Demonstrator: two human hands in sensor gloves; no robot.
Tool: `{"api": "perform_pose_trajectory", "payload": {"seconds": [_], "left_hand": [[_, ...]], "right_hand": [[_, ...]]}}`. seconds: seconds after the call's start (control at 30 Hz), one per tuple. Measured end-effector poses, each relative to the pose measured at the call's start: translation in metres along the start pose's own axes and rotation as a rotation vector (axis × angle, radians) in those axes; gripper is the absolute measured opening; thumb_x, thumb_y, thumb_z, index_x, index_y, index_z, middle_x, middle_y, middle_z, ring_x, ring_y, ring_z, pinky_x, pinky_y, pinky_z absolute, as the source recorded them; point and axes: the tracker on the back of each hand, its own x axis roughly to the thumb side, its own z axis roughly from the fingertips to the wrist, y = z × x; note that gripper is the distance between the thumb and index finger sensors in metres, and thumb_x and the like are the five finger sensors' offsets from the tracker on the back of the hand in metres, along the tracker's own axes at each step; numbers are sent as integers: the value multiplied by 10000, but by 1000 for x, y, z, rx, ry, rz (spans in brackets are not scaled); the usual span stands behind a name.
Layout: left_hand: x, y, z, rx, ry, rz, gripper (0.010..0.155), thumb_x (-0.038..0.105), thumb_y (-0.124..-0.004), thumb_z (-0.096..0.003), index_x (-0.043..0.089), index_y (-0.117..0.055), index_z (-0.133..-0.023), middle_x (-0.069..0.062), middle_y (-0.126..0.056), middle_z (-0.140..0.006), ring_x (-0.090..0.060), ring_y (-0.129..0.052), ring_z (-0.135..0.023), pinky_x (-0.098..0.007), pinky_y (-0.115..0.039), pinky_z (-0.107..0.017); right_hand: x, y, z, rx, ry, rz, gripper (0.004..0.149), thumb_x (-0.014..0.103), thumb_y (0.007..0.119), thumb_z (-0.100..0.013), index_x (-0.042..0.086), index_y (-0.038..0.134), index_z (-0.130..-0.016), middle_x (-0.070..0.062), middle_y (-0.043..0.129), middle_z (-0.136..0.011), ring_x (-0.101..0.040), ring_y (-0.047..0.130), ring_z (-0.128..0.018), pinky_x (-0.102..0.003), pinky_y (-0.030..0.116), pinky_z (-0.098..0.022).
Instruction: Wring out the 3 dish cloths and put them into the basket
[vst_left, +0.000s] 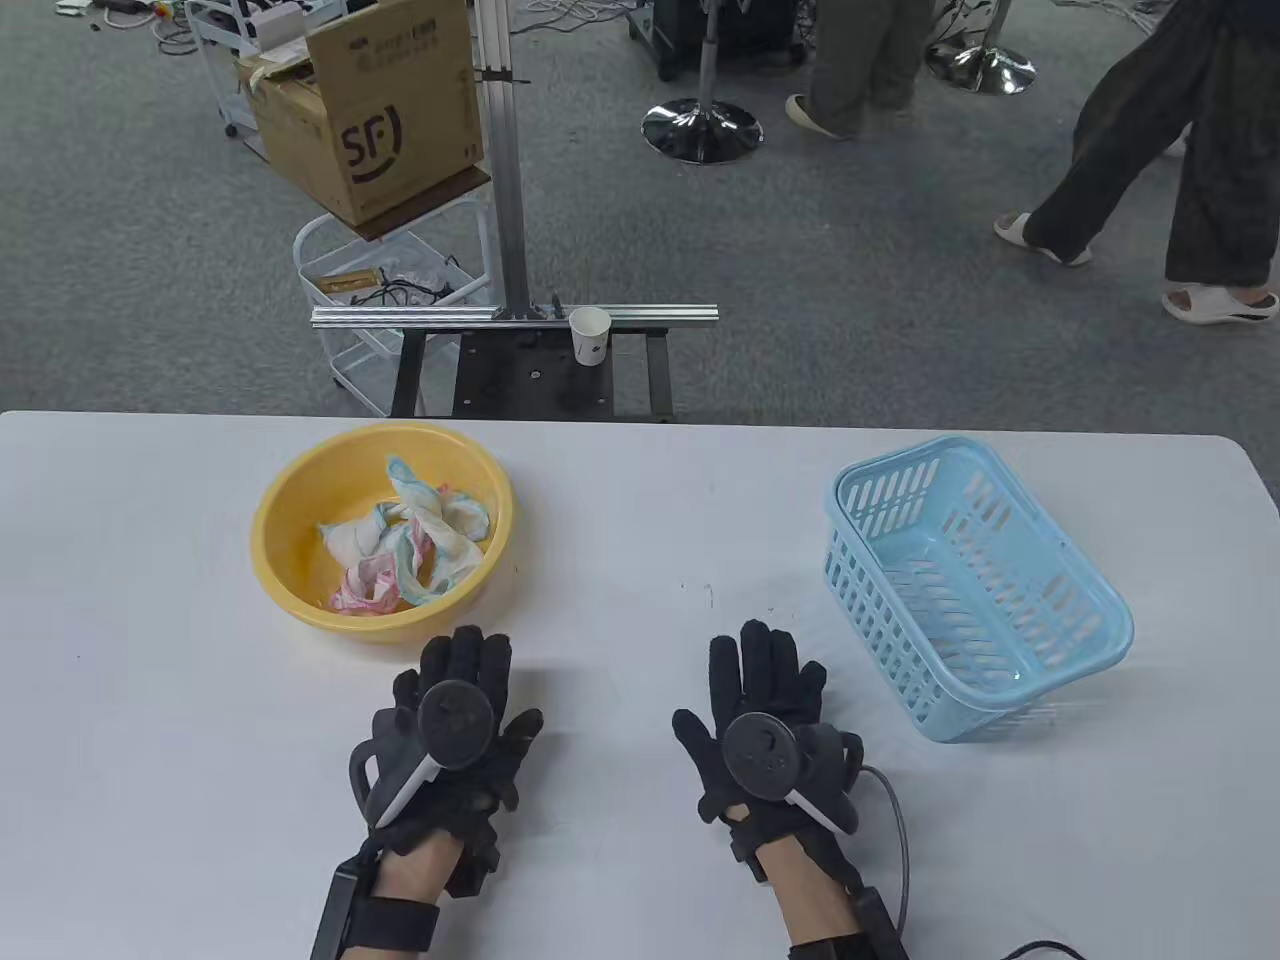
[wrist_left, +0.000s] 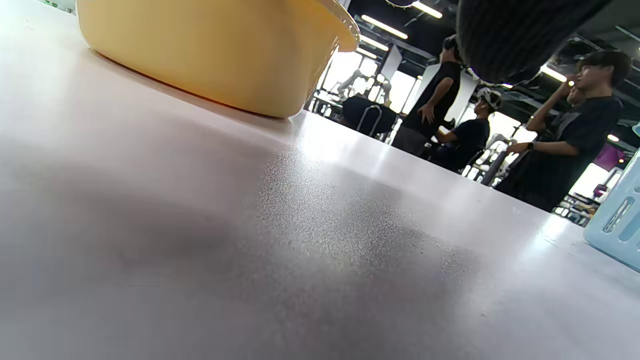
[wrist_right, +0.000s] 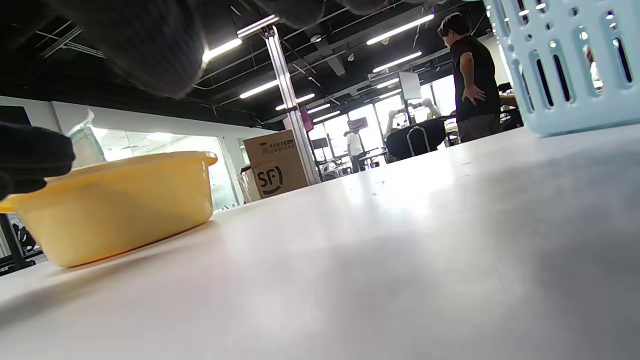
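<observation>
A yellow basin (vst_left: 290, 520) stands on the white table at the left, with crumpled dish cloths (vst_left: 410, 545) in white, pink and pale blue inside it. A light blue slotted basket (vst_left: 975, 585) stands empty at the right. My left hand (vst_left: 465, 665) lies flat on the table just in front of the basin, fingers straight, holding nothing. My right hand (vst_left: 765, 660) lies flat at the middle, left of the basket, also holding nothing. The left wrist view shows the basin (wrist_left: 215, 50) close by; the right wrist view shows the basin (wrist_right: 110, 205) and the basket (wrist_right: 570, 65).
The white table (vst_left: 640, 520) stretches between basin and basket. Beyond its far edge stand a metal frame with a paper cup (vst_left: 590, 335), a cardboard box (vst_left: 370, 110) on a cart, and people walking on the grey floor.
</observation>
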Motion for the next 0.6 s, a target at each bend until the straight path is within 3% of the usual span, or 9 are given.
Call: {"api": "perform_pose_trajectory", "payload": {"seconds": [0.6], "left_hand": [[2, -1, 0, -6, -4, -3, 875, 632, -759, -446, 422, -241, -1119, 162, -153, -1188, -202, -126, -1161, -568, -191, -824]], "right_hand": [[-1, -1, -1, 3, 6, -6, 824, 591, 713, -537, 145, 300, -1092, -218, 213, -1149, -518, 226, -1058, -760, 279, -683]]}}
